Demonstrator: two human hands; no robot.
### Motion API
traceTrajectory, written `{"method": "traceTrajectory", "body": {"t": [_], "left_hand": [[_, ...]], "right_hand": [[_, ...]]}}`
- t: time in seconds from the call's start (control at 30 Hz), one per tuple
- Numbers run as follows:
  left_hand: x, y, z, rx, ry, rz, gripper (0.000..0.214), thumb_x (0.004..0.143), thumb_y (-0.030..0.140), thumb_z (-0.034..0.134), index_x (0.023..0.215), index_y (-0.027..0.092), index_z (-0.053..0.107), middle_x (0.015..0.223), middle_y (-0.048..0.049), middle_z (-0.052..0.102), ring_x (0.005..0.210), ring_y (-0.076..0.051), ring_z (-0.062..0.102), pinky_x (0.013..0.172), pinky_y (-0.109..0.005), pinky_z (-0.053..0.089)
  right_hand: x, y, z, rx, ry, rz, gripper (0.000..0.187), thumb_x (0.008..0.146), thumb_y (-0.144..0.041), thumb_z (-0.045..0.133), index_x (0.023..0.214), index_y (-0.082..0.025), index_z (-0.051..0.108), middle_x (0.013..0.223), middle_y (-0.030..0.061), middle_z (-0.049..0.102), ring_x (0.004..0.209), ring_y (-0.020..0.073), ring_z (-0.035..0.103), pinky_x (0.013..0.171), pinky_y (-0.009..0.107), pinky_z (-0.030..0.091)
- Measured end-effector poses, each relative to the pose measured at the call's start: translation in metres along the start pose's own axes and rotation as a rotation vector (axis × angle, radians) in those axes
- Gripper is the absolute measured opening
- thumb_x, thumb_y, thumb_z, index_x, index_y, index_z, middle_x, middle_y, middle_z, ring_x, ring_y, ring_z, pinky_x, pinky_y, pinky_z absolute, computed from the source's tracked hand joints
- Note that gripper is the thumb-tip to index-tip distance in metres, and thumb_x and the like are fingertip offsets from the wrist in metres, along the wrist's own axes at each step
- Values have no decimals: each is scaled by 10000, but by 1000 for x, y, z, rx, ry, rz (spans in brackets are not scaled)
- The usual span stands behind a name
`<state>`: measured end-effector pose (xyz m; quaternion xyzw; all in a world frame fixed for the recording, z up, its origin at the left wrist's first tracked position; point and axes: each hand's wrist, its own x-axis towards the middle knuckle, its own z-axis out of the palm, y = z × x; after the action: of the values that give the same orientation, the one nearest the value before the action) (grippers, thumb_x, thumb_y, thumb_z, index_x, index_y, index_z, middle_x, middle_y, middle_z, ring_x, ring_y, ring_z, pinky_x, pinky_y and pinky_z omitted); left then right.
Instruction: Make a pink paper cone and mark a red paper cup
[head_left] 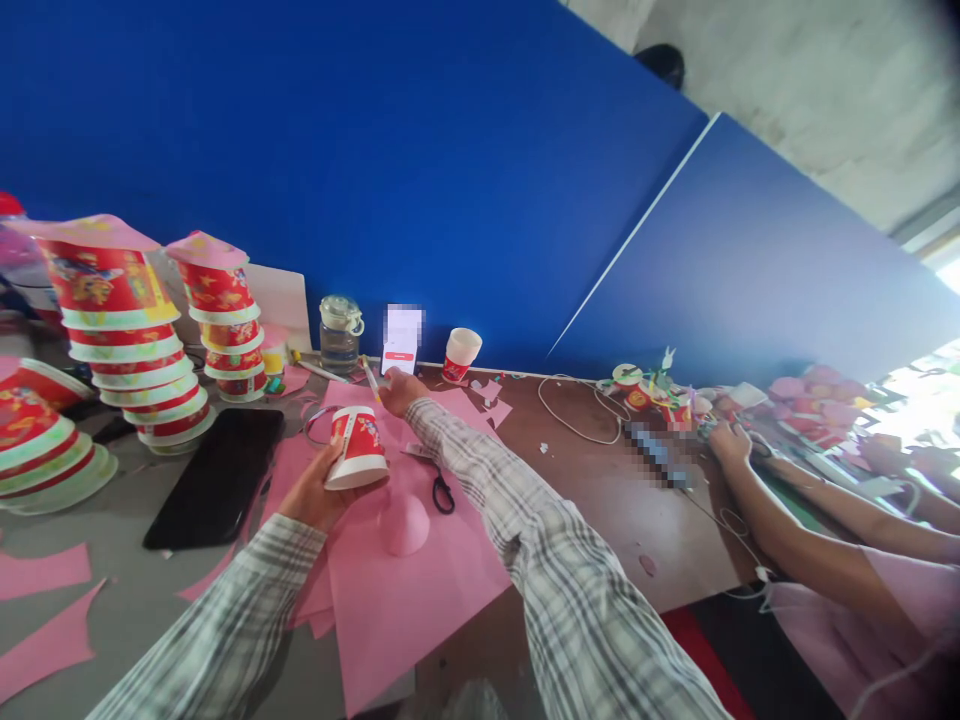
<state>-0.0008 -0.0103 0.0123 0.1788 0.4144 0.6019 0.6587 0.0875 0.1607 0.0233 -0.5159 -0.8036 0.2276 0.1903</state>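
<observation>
My left hand [321,492] is wrapped round a red and white paper cup [358,437], tilted with its wider white rim facing down. My right hand [403,391] reaches past the cup, fingers closed on a thin pale stick [370,378] that looks like a small brush; its tip is too small to make out. Below the cup, a pink paper cone [406,523] rests on pink paper sheets [420,610]. Black-handled scissors [443,492] lie on the paper beside my right forearm.
Stacks of paper cups [154,345] topped with pink paper stand left, near a black phone [217,480]. Along the blue partition [375,150] are a glass jar [340,335], a lit phone [401,335] and another cup [460,355]. A co-worker's hands [731,445] are at right.
</observation>
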Motion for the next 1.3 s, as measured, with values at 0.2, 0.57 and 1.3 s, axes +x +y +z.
{"method": "traceTrajectory", "body": {"t": [0.2,0.57,1.3], "left_hand": [[3,0,-3,-67,40,-31,464,728,431,357,1055,137,505,870,-127,633,795,-257,601,753,-479,462],[9,-1,-11,-186,10,18,534,648,429,518,1074,109,502,913,-143,618,801,-260,590,707,-460,472],[5,-17,-11,-73,-276,193,339,689,271,548,981,102,582,901,-139,637,821,-254,590,719,-394,469]], "right_hand": [[26,-11,20,-71,-87,-2,314,847,-283,558,1088,-94,492,1060,117,590,956,206,589,854,413,495],[-20,-6,-34,191,-160,-187,262,847,-69,424,1054,-125,573,795,35,588,783,123,538,814,295,471],[-195,2,-31,715,302,-583,223,882,-364,455,963,-215,600,778,54,660,933,211,599,1019,436,443]]}}
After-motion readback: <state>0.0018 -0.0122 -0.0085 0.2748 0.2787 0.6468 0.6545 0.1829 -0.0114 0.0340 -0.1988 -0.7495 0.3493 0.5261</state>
